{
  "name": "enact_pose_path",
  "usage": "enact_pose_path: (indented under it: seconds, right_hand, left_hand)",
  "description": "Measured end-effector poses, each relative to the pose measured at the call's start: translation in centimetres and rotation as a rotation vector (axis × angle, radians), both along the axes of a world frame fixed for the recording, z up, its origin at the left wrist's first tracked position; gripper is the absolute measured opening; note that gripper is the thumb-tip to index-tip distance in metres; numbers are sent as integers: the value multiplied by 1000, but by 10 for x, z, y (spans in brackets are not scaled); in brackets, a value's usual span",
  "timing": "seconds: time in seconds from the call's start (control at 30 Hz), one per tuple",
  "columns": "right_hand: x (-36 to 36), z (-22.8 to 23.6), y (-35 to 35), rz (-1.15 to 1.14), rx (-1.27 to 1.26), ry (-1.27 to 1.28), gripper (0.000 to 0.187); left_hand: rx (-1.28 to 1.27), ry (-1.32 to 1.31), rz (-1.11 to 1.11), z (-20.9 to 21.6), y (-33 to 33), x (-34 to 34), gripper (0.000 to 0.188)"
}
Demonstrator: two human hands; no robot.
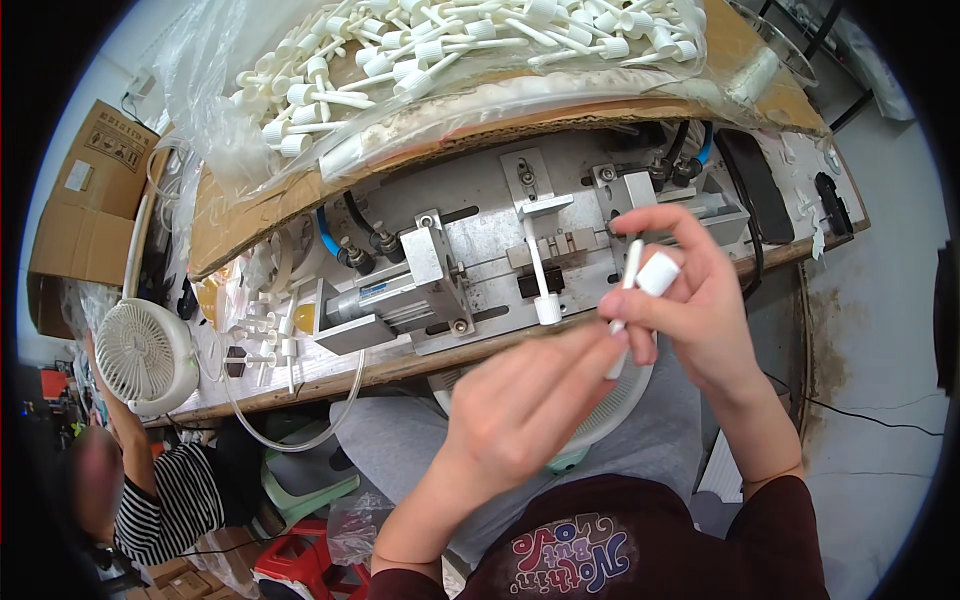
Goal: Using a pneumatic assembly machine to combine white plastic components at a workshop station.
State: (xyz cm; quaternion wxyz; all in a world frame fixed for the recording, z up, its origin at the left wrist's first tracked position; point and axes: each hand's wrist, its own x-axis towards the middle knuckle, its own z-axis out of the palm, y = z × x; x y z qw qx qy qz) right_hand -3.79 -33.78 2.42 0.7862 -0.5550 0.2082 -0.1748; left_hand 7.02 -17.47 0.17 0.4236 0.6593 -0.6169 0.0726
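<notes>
My right hand (695, 305) is closed around a white screw cap (658, 273) and a slim white plastic stem (633, 262), raised in front of the metal fixture. My left hand (520, 400) reaches in from the left with its fingertips pinched at the lower end of the white pieces, touching my right fingers; which piece it grips is partly hidden. Beyond the hands, another white capped stem (538, 262) rests in the middle of the metal fixture (490, 265), its ribbed cap pointing toward me.
A heap of white capped stems (420, 50) lies in clear plastic on cardboard behind the fixture. Pneumatic cylinders (385, 300) flank the middle. Several stems (265, 340) and a white fan (148, 357) are at left. A dark phone (755, 185) lies right. A person in stripes (170, 500) sits left.
</notes>
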Motion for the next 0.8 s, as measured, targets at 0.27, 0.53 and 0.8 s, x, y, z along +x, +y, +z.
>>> enact_pose_path:
  seconds: [0.27, 0.53, 0.8]
  right_hand:
    - [6, -11, 0, -185, -175, -207, 37]
    - [-6, 3, 4, -139, -272, -268, 58]
    - [-20, -3, 7, -38, -300, -246, 35]
  left_hand:
    - [134, 96, 160, 2, 11, -1, 32]
    - [239, -196, 309, -11, -7, 9, 31]
    - [255, -129, 269, -7, -6, 14, 29]
